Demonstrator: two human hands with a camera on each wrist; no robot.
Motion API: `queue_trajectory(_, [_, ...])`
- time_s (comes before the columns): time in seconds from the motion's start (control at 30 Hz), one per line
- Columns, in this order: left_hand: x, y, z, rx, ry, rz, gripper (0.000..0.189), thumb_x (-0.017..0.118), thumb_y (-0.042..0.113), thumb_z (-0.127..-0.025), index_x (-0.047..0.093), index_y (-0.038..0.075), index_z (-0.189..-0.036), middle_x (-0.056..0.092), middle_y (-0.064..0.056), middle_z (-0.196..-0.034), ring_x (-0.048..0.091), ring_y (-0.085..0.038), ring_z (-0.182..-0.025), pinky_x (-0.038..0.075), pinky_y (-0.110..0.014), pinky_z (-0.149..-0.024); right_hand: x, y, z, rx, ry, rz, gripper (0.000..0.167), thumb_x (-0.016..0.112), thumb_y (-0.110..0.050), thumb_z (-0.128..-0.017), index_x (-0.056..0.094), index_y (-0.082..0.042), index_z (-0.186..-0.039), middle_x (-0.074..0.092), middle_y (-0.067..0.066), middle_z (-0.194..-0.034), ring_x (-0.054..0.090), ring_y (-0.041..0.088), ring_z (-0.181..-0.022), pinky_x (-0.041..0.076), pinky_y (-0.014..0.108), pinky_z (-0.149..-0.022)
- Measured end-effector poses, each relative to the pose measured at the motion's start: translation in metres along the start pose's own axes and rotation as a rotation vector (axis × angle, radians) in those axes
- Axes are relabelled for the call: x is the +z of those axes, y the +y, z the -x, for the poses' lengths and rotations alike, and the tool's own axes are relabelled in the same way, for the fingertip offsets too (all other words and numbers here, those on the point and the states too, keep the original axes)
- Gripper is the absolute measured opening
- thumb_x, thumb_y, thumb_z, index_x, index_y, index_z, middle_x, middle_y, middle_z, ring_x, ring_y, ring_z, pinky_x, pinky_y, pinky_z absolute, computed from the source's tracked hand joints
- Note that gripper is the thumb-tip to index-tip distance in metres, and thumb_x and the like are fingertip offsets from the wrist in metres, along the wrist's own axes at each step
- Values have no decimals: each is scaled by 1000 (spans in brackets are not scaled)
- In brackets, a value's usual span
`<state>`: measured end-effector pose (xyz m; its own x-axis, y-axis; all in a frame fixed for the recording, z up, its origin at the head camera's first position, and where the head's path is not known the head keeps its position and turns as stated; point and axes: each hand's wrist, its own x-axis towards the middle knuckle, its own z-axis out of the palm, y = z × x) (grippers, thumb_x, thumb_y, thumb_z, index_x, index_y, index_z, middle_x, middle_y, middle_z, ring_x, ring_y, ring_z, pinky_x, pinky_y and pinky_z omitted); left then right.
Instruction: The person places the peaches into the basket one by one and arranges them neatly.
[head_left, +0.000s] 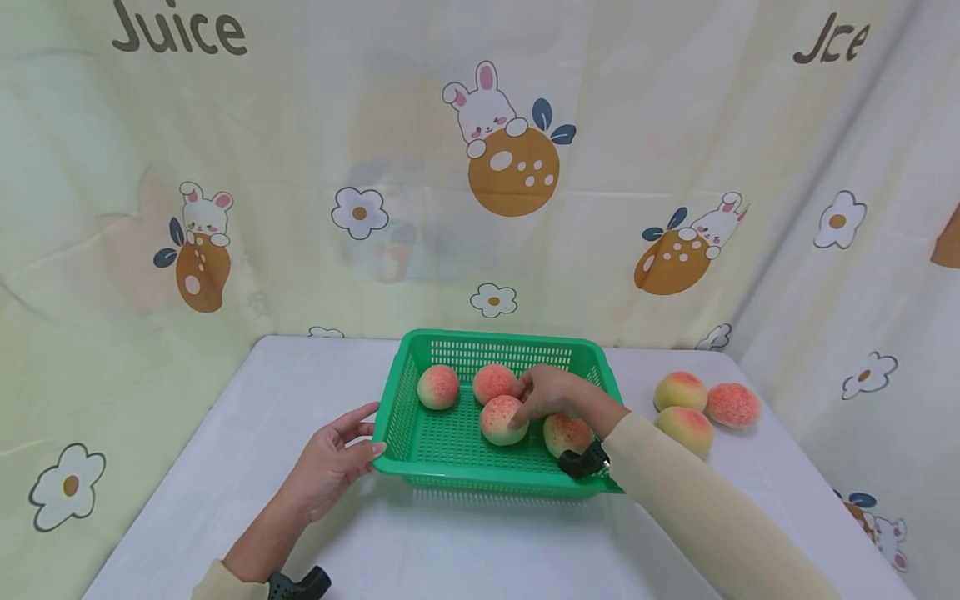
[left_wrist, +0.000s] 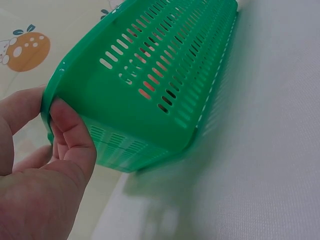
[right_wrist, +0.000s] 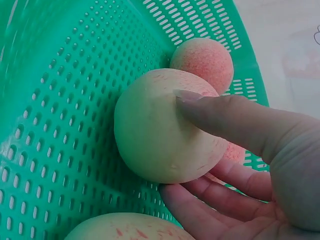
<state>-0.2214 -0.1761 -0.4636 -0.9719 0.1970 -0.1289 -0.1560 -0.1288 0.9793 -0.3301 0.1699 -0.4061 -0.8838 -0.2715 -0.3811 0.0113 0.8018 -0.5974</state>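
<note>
While the left hand (head_left: 333, 458) pinches the left rim of a green plastic basket (head_left: 480, 472) between thumb and fingers, the right hand (head_left: 547, 393) reaches in from the right and holds a round peach (head_left: 501, 421), thumb on its near side and fingers curled beneath and behind. From where I stand, I can't tell whether that peach touches the basket's floor. Its skin looks matte, creamy pale on one side and speckled coral on the other.

Three more lie inside: a two-toned left peach (head_left: 438, 387), a pinker far peach (head_left: 492, 385) right behind the held one, and a right peach (head_left: 566, 435) partly hidden by the wrist. The basket is a rounded rectangle, its thin walls pierced with narrow slots. Right of it, on the white, finely textured surface (head_left: 480, 546), sit two smooth yellow-red peaches (head_left: 681, 391) and a rough, coral-red fruit (head_left: 733, 406). Behind hangs a softly creased, printed curtain (head_left: 300, 125).
</note>
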Motion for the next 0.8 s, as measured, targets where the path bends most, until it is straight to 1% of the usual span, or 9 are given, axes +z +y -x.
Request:
queue_trajectory(0.27, [2,1,2,-4,0,-3,72,72,2,-93,39,11,-157,51,-10,-123,67,-15,-98,62,-26,-84,-2,3,4,-23,13,-3,45,91,-19,-74,71,-8,-113,71,5,-107,63,21,-99,57,37,-88])
queue_trajectory(0.5, [1,1,2,1,-8,3,72,72,3,-93,39,10,-157,51,-10,-123,66,-17,-99,61,-26,-84,-6,2,12,-60,5,-1,52,90,-19,-75,71,-7,-123,72,6,-120,64,22,-109,57,42,-96])
queue_trajectory(0.6, [0,1,2,1,-10,3,73,72,3,-93,39,10,-157,51,-10,-123,66,-17,-100,61,-26,-84,-7,3,13,-68,1,0,53,90,-17,-76,72,-7,-124,72,6,-123,65,22,-113,56,43,-99])
queue_trajectory(0.7, [0,1,2,-1,-9,-3,73,73,3,-93,39,10,-157,51,-9,-123,66,-17,-101,61,-26,-85,-7,3,13,-68,-6,17,51,90,-15,-76,72,-8,-124,72,6,-123,64,23,-114,56,44,-100])
queue_trajectory(0.8, [1,1,2,-3,-4,-7,73,73,3,-93,39,10,-157,51,-9,-122,65,-18,-101,61,-26,-84,-5,3,10,-64,-12,57,51,89,-16,-77,72,-11,-125,71,5,-124,64,22,-114,55,45,-101])
